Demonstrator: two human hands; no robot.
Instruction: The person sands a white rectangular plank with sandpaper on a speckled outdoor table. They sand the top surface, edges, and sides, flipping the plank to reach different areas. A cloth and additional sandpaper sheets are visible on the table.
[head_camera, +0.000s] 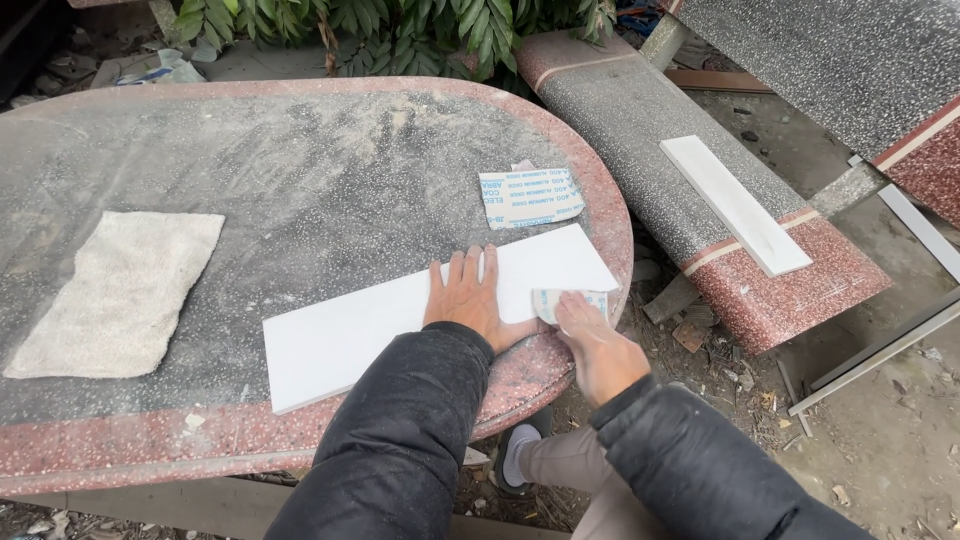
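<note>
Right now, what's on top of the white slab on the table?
The left hand lies flat on the white slab; the right hand presses a sandpaper piece there. The surface beneath them is covered.

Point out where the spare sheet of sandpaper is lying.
In the head view, the spare sandpaper sheet lies on the speckled stone slab near its rounded right end, just beyond the white tile.

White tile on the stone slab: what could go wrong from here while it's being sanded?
1. The white tile lies near the rounded edge of the dusty slab, held only by the flat left hand; it might slide on the grit.
2. The right hand presses a small sandpaper piece at the tile's edge, so fingers could scrape it.
3. The loose sandpaper sheet could blow off.
</note>
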